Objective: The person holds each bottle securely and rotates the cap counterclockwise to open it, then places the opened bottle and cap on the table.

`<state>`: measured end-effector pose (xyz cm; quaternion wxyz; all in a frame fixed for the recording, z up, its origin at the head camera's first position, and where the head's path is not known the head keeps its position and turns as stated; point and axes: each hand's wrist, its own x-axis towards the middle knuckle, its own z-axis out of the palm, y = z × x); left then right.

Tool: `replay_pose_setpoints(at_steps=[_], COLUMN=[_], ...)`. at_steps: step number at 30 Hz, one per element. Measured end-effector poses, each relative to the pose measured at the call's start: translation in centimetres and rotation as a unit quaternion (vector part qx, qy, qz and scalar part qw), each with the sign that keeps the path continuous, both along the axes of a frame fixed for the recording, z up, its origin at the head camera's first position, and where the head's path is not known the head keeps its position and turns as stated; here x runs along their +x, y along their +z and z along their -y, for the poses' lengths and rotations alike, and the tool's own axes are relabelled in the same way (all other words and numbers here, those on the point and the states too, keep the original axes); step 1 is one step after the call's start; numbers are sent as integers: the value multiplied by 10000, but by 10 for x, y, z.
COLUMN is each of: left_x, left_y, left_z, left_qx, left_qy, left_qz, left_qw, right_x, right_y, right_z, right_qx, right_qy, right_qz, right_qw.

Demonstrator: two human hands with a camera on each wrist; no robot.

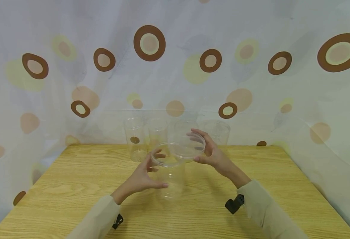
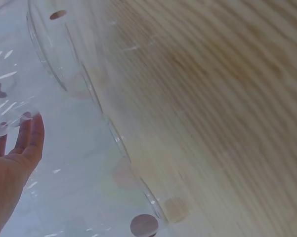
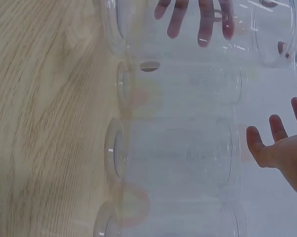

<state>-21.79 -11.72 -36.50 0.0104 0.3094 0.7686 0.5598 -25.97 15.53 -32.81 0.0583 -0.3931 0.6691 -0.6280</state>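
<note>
A tall clear plastic jar stands upright on the table with its wide rim at the top. My left hand wraps round its upper part, thumb in front and fingers behind; those fingers show through the plastic in the right wrist view. In my right hand a clear round lid is held by its edge, tilted and overlapping the jar's rim in the head view. The left wrist view catches my left hand at its left side, and the right wrist view my right hand.
Behind the hands, several more clear jars stand in a row, such as one at the left and a wider one at the right. They are close to the back edge of the wooden table. A patterned cloth hangs behind.
</note>
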Motion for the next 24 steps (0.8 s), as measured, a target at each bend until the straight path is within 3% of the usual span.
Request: replay_pose_setpoints(at_steps=[6, 9, 24], left_x=[-14, -18, -17], left_y=[-20, -25, -17], left_z=[17, 27, 80], left_qx=[-50, -122, -198], left_qy=[221, 308, 969], left_qz=[-73, -148, -342], left_qw=[9997, 9993, 9945], right_x=[-1, -2, -1], right_y=[-3, -7, -19], right_z=[-19, -30, -87], right_qx=[192, 328, 1026], right_qy=[-265, -471, -1285], right_qz=[-3, 23, 38], right_qw=[9995, 9983, 9864])
